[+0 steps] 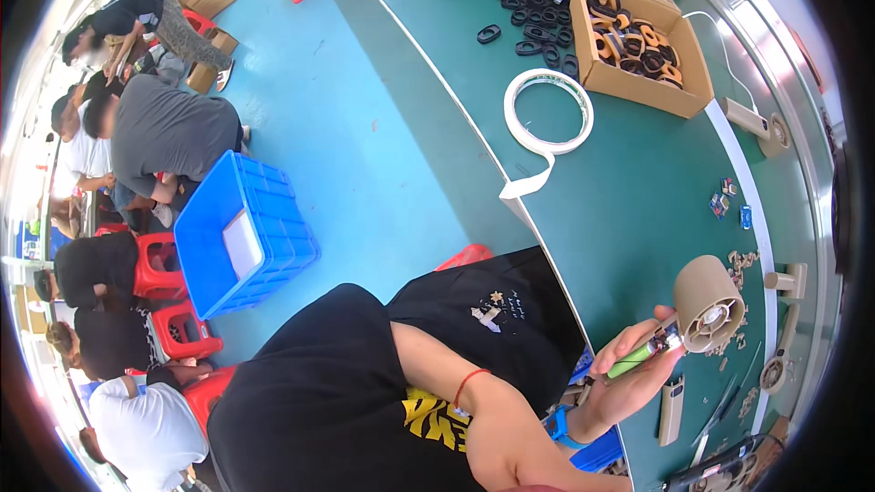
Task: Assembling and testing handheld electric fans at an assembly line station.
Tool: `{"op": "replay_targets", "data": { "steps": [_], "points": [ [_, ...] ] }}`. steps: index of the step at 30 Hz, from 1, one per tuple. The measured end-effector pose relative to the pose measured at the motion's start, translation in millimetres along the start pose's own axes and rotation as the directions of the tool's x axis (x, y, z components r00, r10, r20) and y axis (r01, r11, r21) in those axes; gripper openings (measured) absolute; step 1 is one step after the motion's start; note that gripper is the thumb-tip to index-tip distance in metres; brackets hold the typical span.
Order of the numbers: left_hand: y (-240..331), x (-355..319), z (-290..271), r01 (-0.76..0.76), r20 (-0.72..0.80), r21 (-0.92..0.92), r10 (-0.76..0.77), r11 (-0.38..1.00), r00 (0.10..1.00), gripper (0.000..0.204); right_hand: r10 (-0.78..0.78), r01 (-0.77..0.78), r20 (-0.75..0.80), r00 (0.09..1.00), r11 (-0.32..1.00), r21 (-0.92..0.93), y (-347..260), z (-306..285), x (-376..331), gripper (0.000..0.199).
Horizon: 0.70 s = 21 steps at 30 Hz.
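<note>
At the table's edge, my right hand (629, 360), with a blue watch strap at its wrist, is closed on a partly assembled handheld fan. The fan has a round beige head (709, 303). A green battery cell (631, 361) and a small circuit board show uncovered below that head, by my fingers. Lower in view, close to the camera, is my left hand (513, 435), with a red string bracelet above it. It is bent across in front of my torso. Its fingers are not clearly visible, so I cannot tell whether it holds anything. A beige handle shell (671, 411) lies beside my right hand.
The green table (629, 219) bears a tape roll (583, 109), a carton (643, 96) of black and orange rings, and a pile of black rings (538, 0). Small loose parts lie along its far side. A blue crate (287, 241) stands on the floor; several people sit at left.
</note>
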<state>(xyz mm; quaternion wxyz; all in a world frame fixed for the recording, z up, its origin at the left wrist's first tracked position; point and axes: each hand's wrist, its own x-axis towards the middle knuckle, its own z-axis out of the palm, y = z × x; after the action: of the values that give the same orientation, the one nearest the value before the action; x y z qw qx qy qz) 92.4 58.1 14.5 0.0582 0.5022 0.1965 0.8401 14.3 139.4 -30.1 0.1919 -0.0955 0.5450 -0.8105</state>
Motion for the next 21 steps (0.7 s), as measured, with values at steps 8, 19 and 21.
{"op": "replay_targets", "data": {
  "steps": [8, 19, 21],
  "points": [
    [2, 4, 4, 0.06, -0.031, -0.046, -0.062, 0.997, 0.998, 0.064, -0.032, 0.032, 0.054, 0.998, 0.999, 0.011, 3, -5, -1, 0.052],
    [-13, -13, 0, 0.14, 0.013, -0.033, -0.14, 0.99, 0.99, 0.065, -0.039, 0.038, 0.074, 0.996, 0.999, 0.016, 2, -9, -2, 0.053],
    [-9, -21, -9, 0.212, 0.004, -0.153, -0.214, 0.965, 0.977, 0.061, -0.015, 0.011, 0.071, 0.997, 0.999, 0.052, 0, -12, -1, 0.057]
  ]
}}
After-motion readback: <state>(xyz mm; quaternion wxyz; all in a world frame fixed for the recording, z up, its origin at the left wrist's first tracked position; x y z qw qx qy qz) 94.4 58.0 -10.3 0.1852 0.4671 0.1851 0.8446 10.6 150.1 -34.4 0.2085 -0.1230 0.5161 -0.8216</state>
